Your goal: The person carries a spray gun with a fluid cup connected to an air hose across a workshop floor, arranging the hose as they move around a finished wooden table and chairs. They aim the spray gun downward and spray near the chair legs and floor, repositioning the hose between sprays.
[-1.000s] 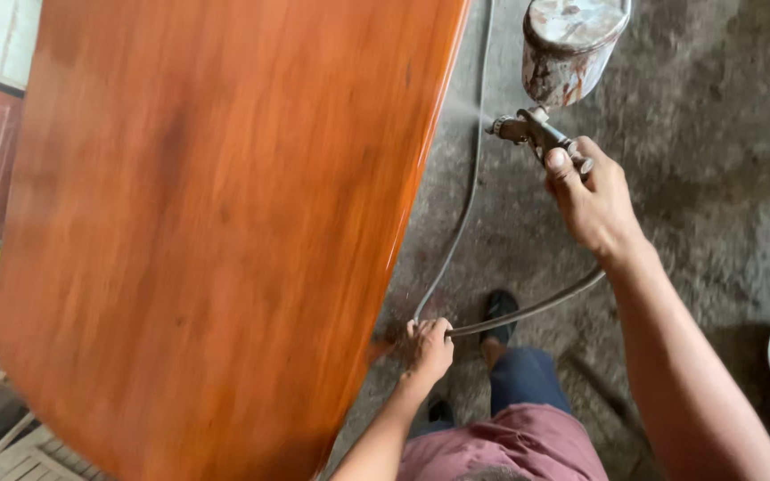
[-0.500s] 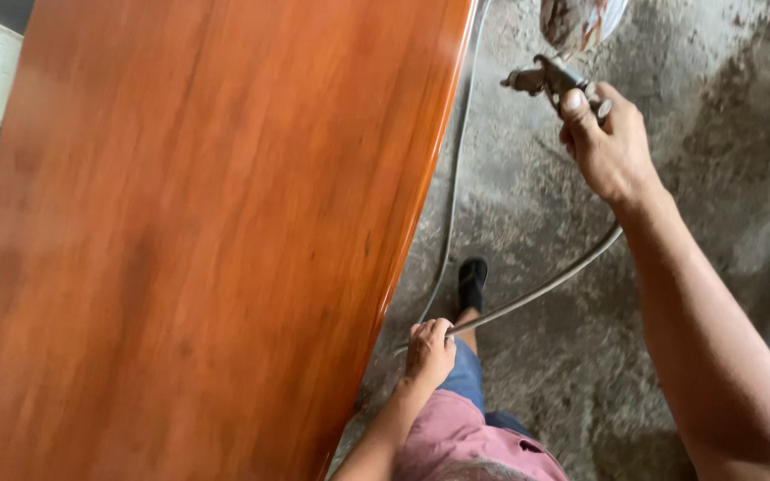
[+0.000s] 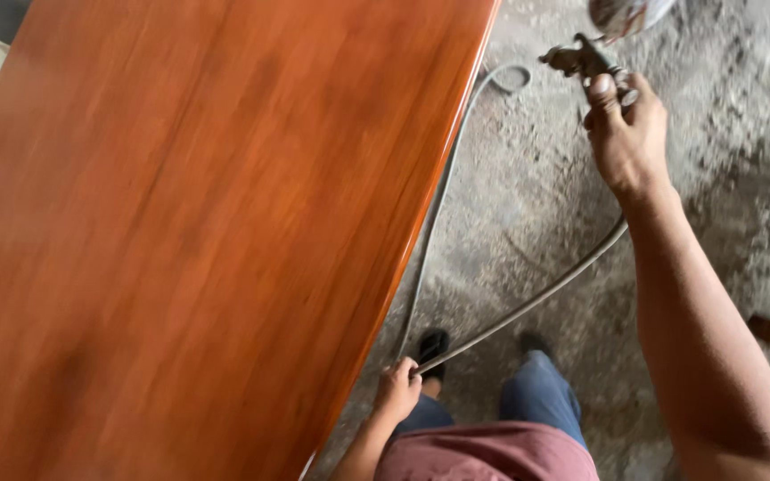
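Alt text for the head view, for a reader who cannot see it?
The right hand holds a spray gun over a grey concrete floor, beside a glossy reddish wooden tabletop. The left hand grips the hose near the tabletop's edge.

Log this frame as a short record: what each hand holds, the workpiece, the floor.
right hand: gripping a spray gun, its cup cut off by the top edge
left hand: holding the grey hose low by the panel's edge
workpiece: large glossy reddish-brown wooden panel, blurred
floor: rough grey concrete, hose looping across it
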